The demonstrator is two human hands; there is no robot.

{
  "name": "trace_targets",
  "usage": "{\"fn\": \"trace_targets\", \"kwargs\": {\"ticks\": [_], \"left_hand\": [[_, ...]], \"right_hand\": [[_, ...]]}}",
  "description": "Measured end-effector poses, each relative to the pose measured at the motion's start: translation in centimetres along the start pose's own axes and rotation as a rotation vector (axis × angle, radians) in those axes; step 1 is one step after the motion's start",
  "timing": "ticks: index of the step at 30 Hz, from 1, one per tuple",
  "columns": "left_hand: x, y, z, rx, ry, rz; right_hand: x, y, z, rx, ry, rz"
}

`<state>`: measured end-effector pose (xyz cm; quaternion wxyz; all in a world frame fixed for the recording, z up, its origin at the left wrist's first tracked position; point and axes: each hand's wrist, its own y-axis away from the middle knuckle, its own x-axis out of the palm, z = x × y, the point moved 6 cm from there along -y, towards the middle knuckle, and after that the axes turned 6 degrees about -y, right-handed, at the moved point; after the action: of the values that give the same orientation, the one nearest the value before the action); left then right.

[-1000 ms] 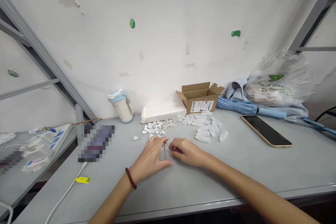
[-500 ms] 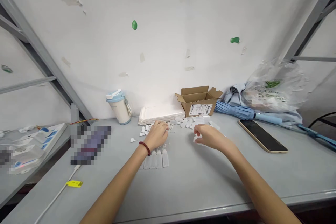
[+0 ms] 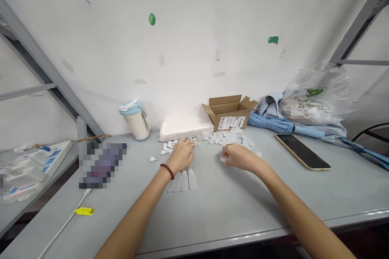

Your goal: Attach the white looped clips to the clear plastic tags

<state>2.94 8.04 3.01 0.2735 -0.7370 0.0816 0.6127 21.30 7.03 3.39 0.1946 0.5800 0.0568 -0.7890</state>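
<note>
My left hand [image 3: 181,155], with a dark red bead bracelet on its wrist, rests with bent fingers over small white stemmed caps [image 3: 165,148]; its fingertips are partly hidden. Below it, several translucent flat plastic vials [image 3: 191,180] lie side by side in a row, thin white stems near their upper ends. My right hand [image 3: 237,156] is closed, thumb and fingers pinched at a translucent plastic vial [image 3: 223,160] that is mostly covered. Behind that hand, a loose heap of similar vials [image 3: 219,138] spreads over the grey table.
A stack of white trays [image 3: 185,128] and an open cardboard box [image 3: 229,117] stand against the wall. To the left are a cup [image 3: 136,123] and a blurred-out device [image 3: 105,166] with a cable. A phone [image 3: 302,152], blue umbrella [image 3: 270,124] and plastic bag [image 3: 316,97] lie right.
The camera view has shifted slightly. My right hand has moved a little left, and its fingers have curled closer round the vial. My left hand stays over the caps.
</note>
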Motion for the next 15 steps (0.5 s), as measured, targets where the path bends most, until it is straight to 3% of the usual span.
{"fn": "trace_targets", "kwargs": {"ticks": [5,10,13,15], "left_hand": [[-0.6,0.3,0.2,-0.032,0.057,-0.068],[-2.2,0.6,0.7,-0.097,0.176,-0.262],[-3.3,0.7,0.9,-0.171,0.339,-0.325],[-3.6,0.9,0.9,-0.249,0.496,-0.279]], "right_hand": [[0.3,-0.2,1.4,-0.101,0.017,-0.055],[1.1,-0.7,2.3,-0.168,-0.015,-0.111],[1.1,-1.1,2.6,-0.244,-0.114,-0.231],[0.9,-1.3,2.5,-0.301,-0.231,-0.34]]}}
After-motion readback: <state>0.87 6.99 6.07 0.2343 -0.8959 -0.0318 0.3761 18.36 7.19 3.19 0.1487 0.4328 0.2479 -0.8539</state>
